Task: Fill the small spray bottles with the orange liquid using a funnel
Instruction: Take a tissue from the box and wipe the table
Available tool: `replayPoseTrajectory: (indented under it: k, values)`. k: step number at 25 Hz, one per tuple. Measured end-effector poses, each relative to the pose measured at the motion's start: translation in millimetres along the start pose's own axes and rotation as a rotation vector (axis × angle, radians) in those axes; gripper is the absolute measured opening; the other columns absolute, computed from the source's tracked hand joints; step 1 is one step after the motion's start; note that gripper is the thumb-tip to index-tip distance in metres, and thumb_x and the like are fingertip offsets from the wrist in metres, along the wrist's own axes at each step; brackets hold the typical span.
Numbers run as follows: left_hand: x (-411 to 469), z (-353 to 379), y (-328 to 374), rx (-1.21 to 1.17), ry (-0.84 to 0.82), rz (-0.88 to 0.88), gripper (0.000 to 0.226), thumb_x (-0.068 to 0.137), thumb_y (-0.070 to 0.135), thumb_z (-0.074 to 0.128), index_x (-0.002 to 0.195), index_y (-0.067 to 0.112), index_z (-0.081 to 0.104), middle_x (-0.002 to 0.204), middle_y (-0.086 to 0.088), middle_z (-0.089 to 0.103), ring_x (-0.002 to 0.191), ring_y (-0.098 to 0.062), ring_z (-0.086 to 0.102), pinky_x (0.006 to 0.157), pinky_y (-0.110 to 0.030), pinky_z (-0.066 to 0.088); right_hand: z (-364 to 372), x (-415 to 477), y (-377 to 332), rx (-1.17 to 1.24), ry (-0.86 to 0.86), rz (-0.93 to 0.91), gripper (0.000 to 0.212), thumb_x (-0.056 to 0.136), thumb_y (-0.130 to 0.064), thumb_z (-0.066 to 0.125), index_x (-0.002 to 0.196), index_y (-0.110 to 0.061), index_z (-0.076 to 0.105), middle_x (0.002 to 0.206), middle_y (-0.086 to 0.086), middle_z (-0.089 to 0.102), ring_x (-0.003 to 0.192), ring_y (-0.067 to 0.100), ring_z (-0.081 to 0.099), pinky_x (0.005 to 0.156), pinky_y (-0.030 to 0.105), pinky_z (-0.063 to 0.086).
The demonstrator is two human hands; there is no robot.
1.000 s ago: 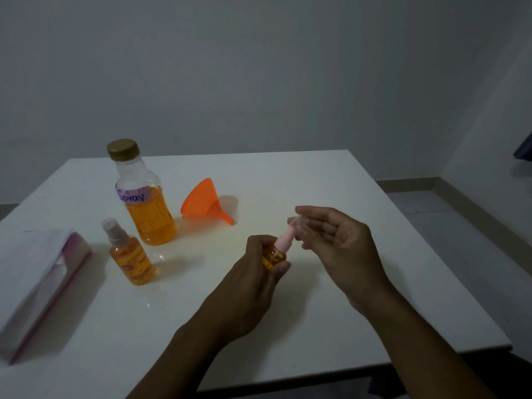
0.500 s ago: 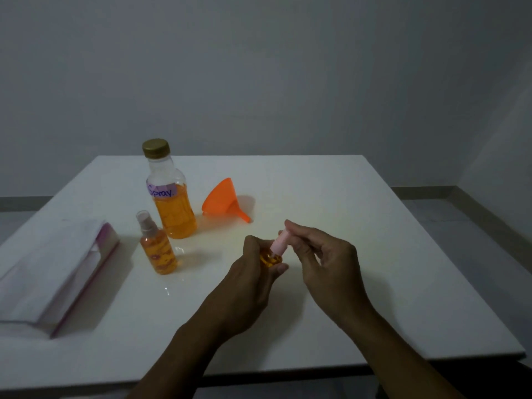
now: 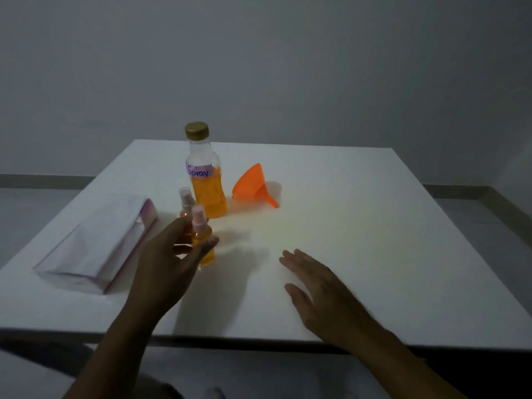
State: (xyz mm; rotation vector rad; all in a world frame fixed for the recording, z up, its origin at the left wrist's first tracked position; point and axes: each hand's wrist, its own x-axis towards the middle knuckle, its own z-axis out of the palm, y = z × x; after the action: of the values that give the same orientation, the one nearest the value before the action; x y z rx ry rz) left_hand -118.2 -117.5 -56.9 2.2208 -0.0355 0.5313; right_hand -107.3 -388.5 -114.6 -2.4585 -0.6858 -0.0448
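Right hand [image 3: 322, 286] letting go of pink cap since moment ago, now hovering flat, fingers spread, over table [image 3: 345, 226]. Left hand [image 3: 169, 260] wrapping filled spray bottle [image 3: 203, 240], standing it beside second spray bottle [image 3: 186, 204]. Big bottle [image 3: 205, 180] standing behind them; funnel [image 3: 253, 185] lying sideways just right of it. Tissue pack [image 3: 98, 246] sitting at left.

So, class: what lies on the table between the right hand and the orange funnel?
Nothing: the head view shows only bare white table between the right hand and the funnel.
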Motion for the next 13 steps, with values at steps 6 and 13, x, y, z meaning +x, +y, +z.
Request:
replayPoseTrajectory:
  k: [6, 13]
  values:
    - [-16, -14, -9, -0.027, 0.03, -0.035, 0.036, 0.074, 0.043, 0.066, 0.106, 0.027, 0.059, 0.095, 0.019, 0.064, 0.085, 0.004, 0.063, 0.064, -0.006, 0.046, 10, 1, 3, -0.102, 0.037, -0.052, 0.058, 0.097, -0.044, 0.031, 0.144, -0.02, 0.054, 0.155, -0.006, 0.044, 0.147, 0.009, 0.032, 0.122, 0.031, 0.028]
    - [-17, -20, -23, 0.021, -0.006, -0.079, 0.068, 0.062, 0.049, 0.079, 0.118, 0.024, 0.051, 0.115, 0.009, 0.053, 0.096, -0.005, 0.054, 0.075, -0.021, 0.049, 11, 0, 3, -0.112, 0.045, -0.045, 0.051, 0.099, -0.039, 0.038, 0.143, -0.021, 0.054, 0.155, -0.008, 0.044, 0.147, 0.006, 0.03, 0.12, 0.023, 0.021]
